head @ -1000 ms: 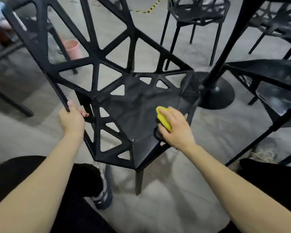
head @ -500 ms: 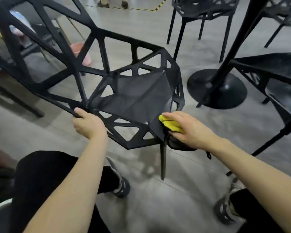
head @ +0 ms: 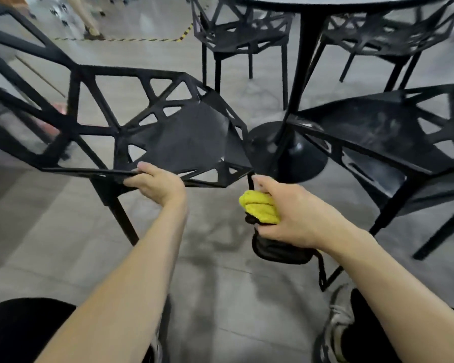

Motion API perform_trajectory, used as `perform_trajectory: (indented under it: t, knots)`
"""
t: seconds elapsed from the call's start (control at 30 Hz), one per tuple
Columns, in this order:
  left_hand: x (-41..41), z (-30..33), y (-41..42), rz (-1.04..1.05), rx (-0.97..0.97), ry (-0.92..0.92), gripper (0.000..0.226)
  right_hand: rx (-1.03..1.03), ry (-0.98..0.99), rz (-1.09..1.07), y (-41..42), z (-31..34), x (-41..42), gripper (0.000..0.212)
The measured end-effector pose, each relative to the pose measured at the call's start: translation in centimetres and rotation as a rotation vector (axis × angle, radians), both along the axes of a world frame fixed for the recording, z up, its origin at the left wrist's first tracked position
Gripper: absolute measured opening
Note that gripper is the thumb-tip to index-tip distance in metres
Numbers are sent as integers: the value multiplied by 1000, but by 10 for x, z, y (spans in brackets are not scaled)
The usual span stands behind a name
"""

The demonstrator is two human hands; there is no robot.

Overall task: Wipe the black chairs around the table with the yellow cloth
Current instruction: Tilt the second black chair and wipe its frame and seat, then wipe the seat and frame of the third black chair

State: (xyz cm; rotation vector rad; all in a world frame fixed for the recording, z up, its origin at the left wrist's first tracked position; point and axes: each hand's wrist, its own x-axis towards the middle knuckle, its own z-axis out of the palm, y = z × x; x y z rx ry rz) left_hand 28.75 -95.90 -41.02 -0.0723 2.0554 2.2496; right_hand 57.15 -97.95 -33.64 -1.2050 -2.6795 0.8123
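Note:
A black lattice chair (head: 178, 142) stands in front of me, its seat facing up and its back stretching to the left. My left hand (head: 156, 183) grips the near rim of the seat. My right hand (head: 286, 216) holds the bunched yellow cloth (head: 260, 206) wrapped around the chair's near right leg, just under the seat corner. A small black pouch (head: 278, 251) with a strap hangs below that hand.
A second black chair (head: 393, 137) stands close on the right. The round table's black pedestal base (head: 288, 150) is just behind the cloth, its top (head: 325, 1) above. More black chairs (head: 241, 30) stand beyond. My shoe (head: 338, 320) rests on the grey floor.
The chair has turned further, its back swinging left. My right hand slid the cloth off the seat's front edge down onto the leg. My left hand shifted along the rim.

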Motion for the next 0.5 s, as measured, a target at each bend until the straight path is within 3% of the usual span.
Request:
perform_trajectory:
  t: [0.07, 0.17, 0.27, 0.33, 0.4, 0.5]
  knots:
    - [12, 0, 24, -172, -24, 0, 48, -2, -2, -94, 9, -1, 9, 60]
    - [5, 6, 45, -439, -349, 32, 85, -6, -75, -100, 12, -5, 20, 47]
    - [-34, 14, 62, -554, -549, 56, 96, -8, -74, -84, 5, -5, 32, 38]
    - [-76, 10, 78, -620, -672, -34, 102, -14, -32, -88, -2, -3, 37, 39]
    - [-98, 9, 84, -776, -802, -82, 98, -39, 24, -85, -8, -2, 37, 40]
    - [-54, 41, 45, -1140, -843, 40, 59, -89, 133, -102, -15, 0, 34, 40]
